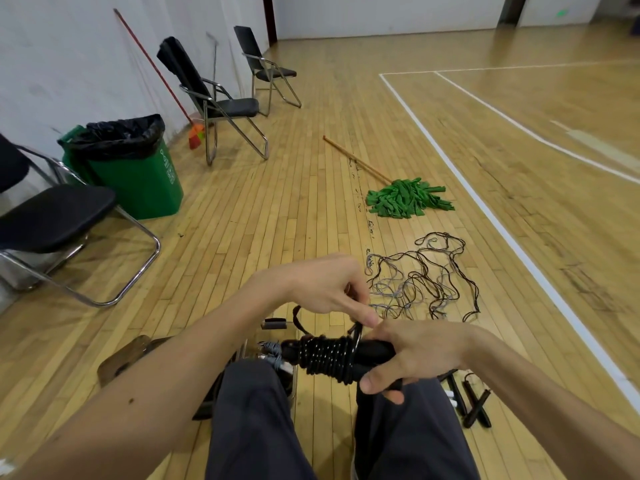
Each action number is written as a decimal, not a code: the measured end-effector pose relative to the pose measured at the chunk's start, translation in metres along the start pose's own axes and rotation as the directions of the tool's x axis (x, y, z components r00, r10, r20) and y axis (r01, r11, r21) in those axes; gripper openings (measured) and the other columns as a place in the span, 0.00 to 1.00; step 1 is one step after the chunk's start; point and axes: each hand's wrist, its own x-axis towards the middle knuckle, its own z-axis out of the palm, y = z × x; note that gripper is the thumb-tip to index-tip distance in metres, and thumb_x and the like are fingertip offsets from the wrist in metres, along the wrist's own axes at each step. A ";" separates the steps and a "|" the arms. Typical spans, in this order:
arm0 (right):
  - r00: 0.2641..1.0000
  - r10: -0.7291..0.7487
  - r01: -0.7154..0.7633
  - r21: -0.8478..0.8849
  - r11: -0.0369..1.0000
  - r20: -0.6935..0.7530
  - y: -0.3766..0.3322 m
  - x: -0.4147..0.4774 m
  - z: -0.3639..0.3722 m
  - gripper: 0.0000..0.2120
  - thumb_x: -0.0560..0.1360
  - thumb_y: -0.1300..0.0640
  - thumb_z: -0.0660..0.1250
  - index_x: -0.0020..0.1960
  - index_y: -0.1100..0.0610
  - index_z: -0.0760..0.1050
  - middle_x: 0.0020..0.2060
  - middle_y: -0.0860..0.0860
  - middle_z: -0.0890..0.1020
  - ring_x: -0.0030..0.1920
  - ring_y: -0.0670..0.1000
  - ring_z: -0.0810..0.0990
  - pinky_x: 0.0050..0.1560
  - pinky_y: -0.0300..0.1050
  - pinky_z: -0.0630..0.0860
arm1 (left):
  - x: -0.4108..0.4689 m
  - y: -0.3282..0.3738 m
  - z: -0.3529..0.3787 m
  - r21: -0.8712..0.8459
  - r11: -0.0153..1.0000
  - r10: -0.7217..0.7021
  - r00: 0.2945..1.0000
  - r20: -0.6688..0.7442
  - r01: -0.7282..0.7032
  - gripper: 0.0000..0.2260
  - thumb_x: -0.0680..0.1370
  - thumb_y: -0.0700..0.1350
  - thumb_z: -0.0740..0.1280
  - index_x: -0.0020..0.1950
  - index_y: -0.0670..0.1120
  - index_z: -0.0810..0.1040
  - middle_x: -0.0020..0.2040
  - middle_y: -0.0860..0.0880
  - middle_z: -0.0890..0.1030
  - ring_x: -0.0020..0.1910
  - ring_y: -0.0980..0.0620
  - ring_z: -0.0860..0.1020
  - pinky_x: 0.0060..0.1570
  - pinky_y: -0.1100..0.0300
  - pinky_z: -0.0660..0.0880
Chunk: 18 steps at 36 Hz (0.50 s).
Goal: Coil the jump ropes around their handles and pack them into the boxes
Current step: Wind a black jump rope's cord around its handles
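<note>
Right hand [415, 355] squeezes the handles [375, 349], well on the near side of the mop [408, 202]. Left hand [322, 289] pinches the rope [329, 355] wound on them. That rope looks nearly all wound. More ropes [422, 282] lie tangled just this side of the mop, not done yet. No box shows for sure, and the legs [259, 427] hide some floor.

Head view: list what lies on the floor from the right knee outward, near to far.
handles → tangled ropes → mop
</note>
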 end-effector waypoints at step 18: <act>0.931 -0.272 0.325 0.217 0.920 -0.242 -0.014 -0.006 0.008 0.03 0.75 0.54 0.73 0.46 0.50 0.78 0.37 0.52 0.82 0.42 0.53 0.78 0.49 0.53 0.70 | -0.013 -0.035 0.033 -0.650 0.751 0.063 0.992 -0.106 -0.117 0.20 0.76 0.65 0.63 0.35 0.52 0.77 0.29 0.55 0.77 0.27 0.58 0.75 0.27 0.67 0.70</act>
